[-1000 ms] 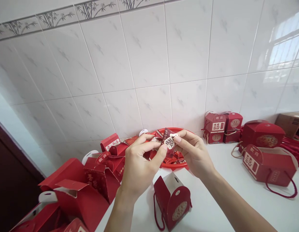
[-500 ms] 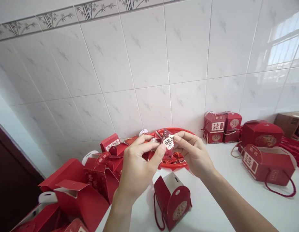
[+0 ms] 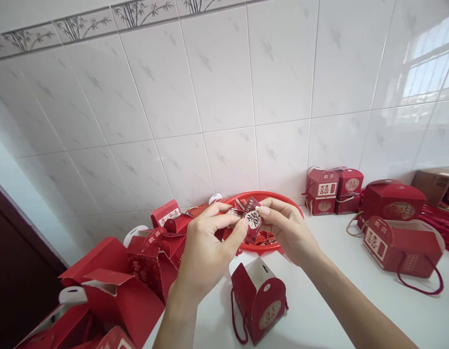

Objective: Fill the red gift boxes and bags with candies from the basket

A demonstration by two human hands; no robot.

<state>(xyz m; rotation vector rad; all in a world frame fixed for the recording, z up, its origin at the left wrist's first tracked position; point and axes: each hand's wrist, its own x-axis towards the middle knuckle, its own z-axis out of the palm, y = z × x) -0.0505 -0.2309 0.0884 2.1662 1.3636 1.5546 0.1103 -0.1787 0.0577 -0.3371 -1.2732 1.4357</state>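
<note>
A dark red candy packet [image 3: 252,220] with a white label is pinched between both hands. My left hand [image 3: 213,242] grips its left side with thumb and fingers, beside another red wrapper partly hidden by the fingers. On the packet's right edge my right hand [image 3: 287,225] has its thumb and fingertips closed. Behind and below the hands lies a red plastic basket [image 3: 295,204] holding red wrapped candies [image 3: 266,238]. Nearer to me, an open red gift box [image 3: 259,303] with a cord handle stands on the white table [image 3: 311,310].
Many open red boxes [image 3: 118,295] crowd the left side. At the right stand stacked small boxes [image 3: 322,191], a larger box [image 3: 393,201], a box with a cord handle [image 3: 406,249] and a cardboard carton [image 3: 433,189]. A tiled wall [image 3: 227,97] rises behind.
The candy packet has tilted a little between my fingers, showing more of its lower part. My right fingertips have shifted slightly on its edge. The boxes have not moved.
</note>
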